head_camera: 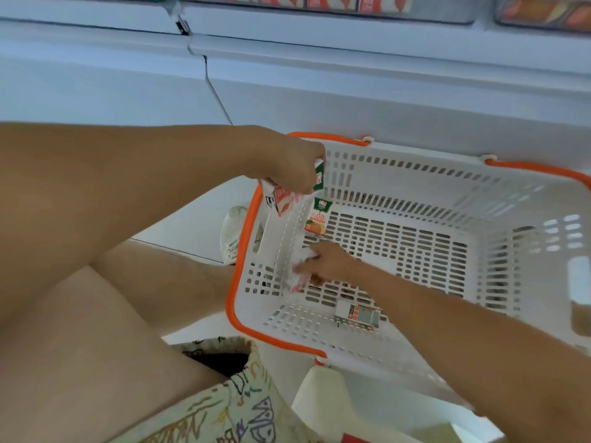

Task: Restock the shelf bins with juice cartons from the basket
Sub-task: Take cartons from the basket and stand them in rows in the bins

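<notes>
Both hands at the basket, collecting the last juice cartons for the shelf bins.

Left hand (295, 167) is clamped round a small bunch of cartons (283, 198), held over the basket's left rim. Right hand (323, 262) is down on the basket (447, 174) floor, fingers curled onto a pale carton (299, 274) against the left wall; the grip is blurred and looks only part closed. An orange-printed carton (316, 219) stands near the same wall, and another carton (358, 314) lies flat by the near wall. Judged light, stiff-sided and slightly slick; best pinched across the broad faces, not squeezed hard. Shelf bins (323, 3) holding cartons sit above, well apart from the basket.
</notes>
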